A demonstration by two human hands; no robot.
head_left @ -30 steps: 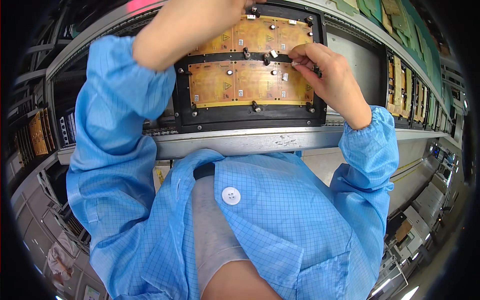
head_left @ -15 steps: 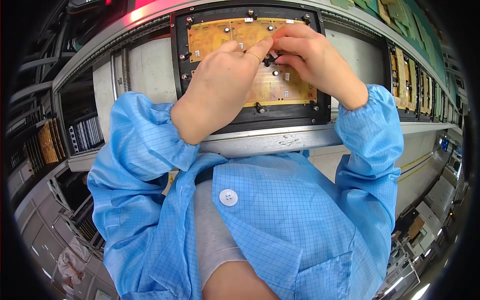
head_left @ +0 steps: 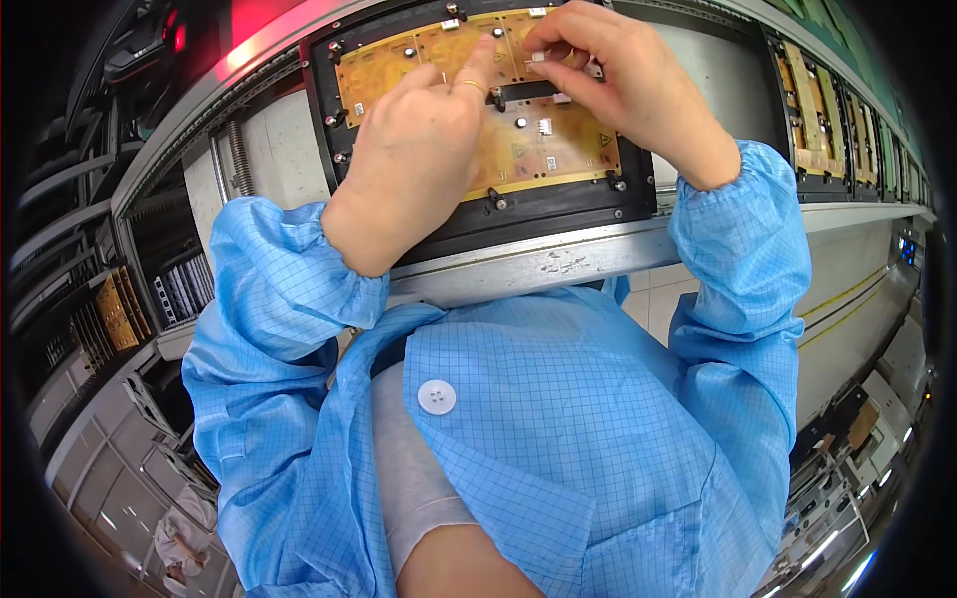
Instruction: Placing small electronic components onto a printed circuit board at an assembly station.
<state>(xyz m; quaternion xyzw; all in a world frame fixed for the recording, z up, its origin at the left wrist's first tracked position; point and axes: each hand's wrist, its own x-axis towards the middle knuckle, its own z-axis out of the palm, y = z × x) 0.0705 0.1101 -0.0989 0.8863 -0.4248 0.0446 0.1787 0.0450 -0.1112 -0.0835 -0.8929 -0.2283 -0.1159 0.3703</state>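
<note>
A yellow circuit board [head_left: 563, 149] lies in a black frame [head_left: 558, 214] on a metal conveyor rail [head_left: 538, 264]. My left hand [head_left: 419, 149] rests on the board's left half, its index fingertip pressing near the top middle; a ring is on one finger and the hand holds nothing. My right hand [head_left: 628, 90] hovers over the board's upper right. Its thumb and fingers pinch a small white connector [head_left: 543, 58] right beside my left fingertip. Both forearms are in blue checked sleeves.
A second black frame with yellow boards [head_left: 812, 110] sits on the rail to the right. Racks holding boards [head_left: 110, 319] stand at the lower left, below the rail. A red light [head_left: 249, 25] glows at the top left. My blue coat fills the lower centre.
My left hand has come down from beyond the board's far edge and now presses next to my right hand. The frame and board sit higher in the view.
</note>
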